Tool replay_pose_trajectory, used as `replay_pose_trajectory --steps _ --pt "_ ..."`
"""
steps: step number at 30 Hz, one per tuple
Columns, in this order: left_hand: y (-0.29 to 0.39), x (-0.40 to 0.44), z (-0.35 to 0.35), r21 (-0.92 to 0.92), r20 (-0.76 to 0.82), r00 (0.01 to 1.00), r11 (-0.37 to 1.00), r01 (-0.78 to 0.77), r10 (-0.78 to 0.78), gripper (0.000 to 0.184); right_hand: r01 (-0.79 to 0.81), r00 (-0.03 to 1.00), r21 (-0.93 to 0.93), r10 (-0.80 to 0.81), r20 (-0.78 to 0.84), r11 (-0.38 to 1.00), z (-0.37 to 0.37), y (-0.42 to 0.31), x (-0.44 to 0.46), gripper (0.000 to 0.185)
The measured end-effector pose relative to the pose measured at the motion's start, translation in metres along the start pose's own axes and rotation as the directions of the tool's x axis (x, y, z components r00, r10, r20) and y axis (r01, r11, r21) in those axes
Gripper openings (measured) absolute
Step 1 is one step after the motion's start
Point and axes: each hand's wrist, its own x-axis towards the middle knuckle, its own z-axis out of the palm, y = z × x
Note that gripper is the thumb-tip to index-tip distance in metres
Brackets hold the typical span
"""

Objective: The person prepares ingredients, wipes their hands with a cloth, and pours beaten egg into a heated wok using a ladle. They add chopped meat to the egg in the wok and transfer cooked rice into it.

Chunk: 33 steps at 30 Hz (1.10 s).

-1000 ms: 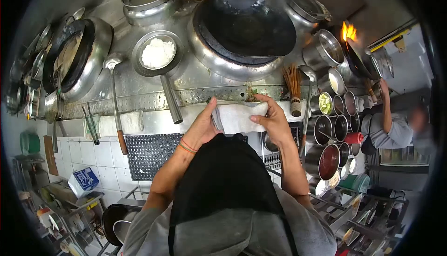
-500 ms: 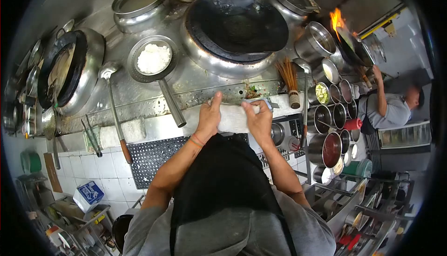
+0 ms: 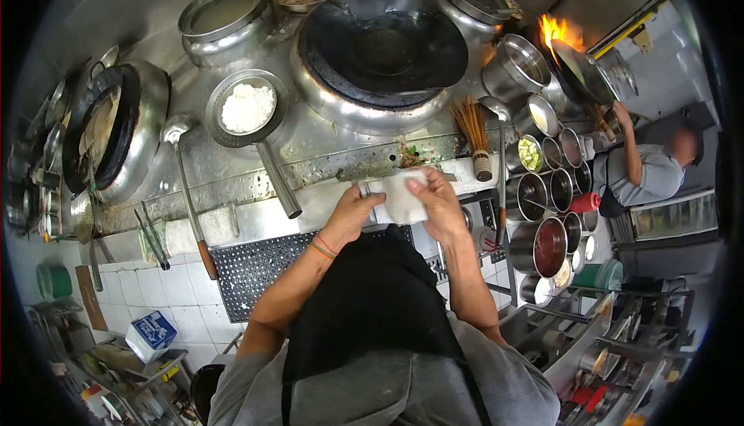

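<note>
A white folded cloth (image 3: 404, 201) is held up in front of my apron, just before the stove's front edge. My left hand (image 3: 353, 213) is closed on its left end, thumb pointing inward. My right hand (image 3: 442, 207) grips the right end, thumb lying on top of the cloth. Beyond my hands a black wok (image 3: 387, 50) sits on a round steel burner ring (image 3: 372, 116). To the left, white rice (image 3: 248, 108) lies in a perforated strainer (image 3: 217, 128), whose handle (image 3: 279, 182) points toward me.
A long-handled ladle (image 3: 186, 186) lies left. At right are a bamboo brush (image 3: 475, 139), another ladle (image 3: 501, 155) and several sauce pots (image 3: 535, 244). Flames (image 3: 559, 32) rise near a wok worked by another person (image 3: 647, 170). A second wok (image 3: 101, 132) stands far left.
The cloth, stretched flat along the counter edge before, is now lifted and folded smaller between my hands. My view has shifted slightly. The flames at the other person's wok have grown wider.
</note>
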Motion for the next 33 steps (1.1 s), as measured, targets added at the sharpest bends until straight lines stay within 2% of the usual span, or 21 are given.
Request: replay_pose_trajectory --steps 1,4,5,8,9,10,12,15,16,18,20,22,24,25,26,28,30,31,32,33 --pt "-0.004 0.0 0.005 0.019 -0.038 0.999 1.0 -0.007 0.008 0.027 -0.016 0.998 0.029 0.015 0.054 0.999 0.004 0.002 -0.002 0.027" --pt "-0.01 0.001 0.014 -0.047 -0.072 0.996 0.998 0.051 -0.054 0.025 -0.076 0.989 0.054 0.068 0.131 0.996 0.001 0.021 0.006 0.028" --pt "-0.008 0.001 0.011 -0.091 -0.068 0.99 0.989 0.115 -0.121 0.027 -0.105 0.987 0.093 0.093 0.129 0.99 -0.003 0.021 0.007 0.027" --pt "0.012 -0.004 0.015 -0.412 0.111 0.972 0.88 0.235 -0.208 0.031 -0.177 0.982 0.152 0.163 0.1 0.972 -0.012 0.02 0.008 0.025" --pt "0.021 -0.008 0.025 -0.432 0.133 0.967 0.865 0.254 -0.217 0.035 -0.157 0.986 0.138 0.149 0.071 0.978 -0.013 0.023 0.008 0.022" --pt "0.013 -0.007 0.028 -0.292 0.082 0.983 0.939 0.184 -0.167 0.035 -0.172 0.983 0.14 0.162 0.081 0.975 -0.016 0.027 0.007 0.023" --pt "-0.008 -0.004 0.031 0.01 -0.002 0.999 0.999 0.039 -0.039 0.038 -0.155 0.978 -0.123 0.17 0.12 0.98 -0.017 0.027 0.006 0.031" --pt "0.002 0.013 0.029 -0.099 -0.081 0.994 0.993 0.072 -0.08 0.033 -0.071 0.988 0.017 0.068 0.141 0.997 -0.016 0.014 -0.003 0.035" --pt "0.005 0.021 0.025 -0.147 -0.116 0.988 0.986 0.084 -0.101 0.031 0.015 0.997 -0.069 -0.009 0.082 0.997 -0.023 0.01 -0.005 0.036" --pt "0.019 0.047 0.018 -0.307 -0.079 0.993 0.95 0.057 -0.085 0.039 0.168 0.984 -0.253 -0.176 -0.01 0.953 -0.05 -0.002 -0.01 0.038" --pt "0.04 0.074 0.019 -0.458 -0.02 0.999 0.888 0.025 -0.039 0.049 0.24 0.932 -0.544 -0.348 -0.103 0.804 -0.089 -0.004 -0.016 0.032" --pt "0.057 0.111 0.023 -0.379 -0.005 1.0 0.925 0.014 -0.018 0.06 0.057 0.861 -0.902 -0.479 -0.173 0.428 -0.132 -0.007 -0.025 0.036" --pt "0.069 0.149 0.037 -0.362 -0.102 0.988 0.929 0.07 -0.114 0.058 -0.078 0.703 -0.997 -0.71 -0.044 -0.016 -0.166 -0.003 -0.034 0.043" --pt "0.069 0.169 0.039 -0.33 -0.068 0.989 0.939 0.101 -0.13 0.056 -0.2 0.696 -0.978 -0.711 -0.101 -0.058 -0.184 0.003 -0.037 0.047" --pt "0.086 0.167 0.065 -0.326 -0.26 0.95 0.942 0.084 -0.175 0.045 -0.32 0.679 -0.942 -0.718 -0.154 -0.1 -0.2 0.011 -0.04 0.051" --pt "0.074 0.196 0.054 -0.408 -0.257 0.944 0.909 0.09 -0.208 0.033 -0.423 0.729 -0.901 -0.554 -0.402 0.097 -0.225 0.024 -0.048 0.059" --pt "0.07 0.204 0.05 -0.476 -0.149 0.949 0.862 0.178 -0.278 0.031 -0.336 0.768 -0.918 -0.503 -0.396 0.209 -0.247 0.04 -0.055 0.064" --pt "0.065 0.212 0.044 -0.525 -0.077 0.945 0.819 0.232 -0.317 0.029 -0.346 0.779 -0.912 -0.474 -0.41 0.22 -0.256 0.044 -0.054 0.063" --pt "0.079 0.199 0.054 -0.493 -0.149 0.941 0.848 0.197 -0.305 0.025 -0.35 0.797 -0.908 -0.436 -0.418 0.23 -0.266 0.047 -0.05 0.063" --pt "0.078 0.203 0.048 -0.33 -0.125 0.983 0.94 0.09 -0.138 0.029 -0.347 0.808 -0.907 -0.416 -0.417 0.237 -0.277 0.051 -0.045 0.061"
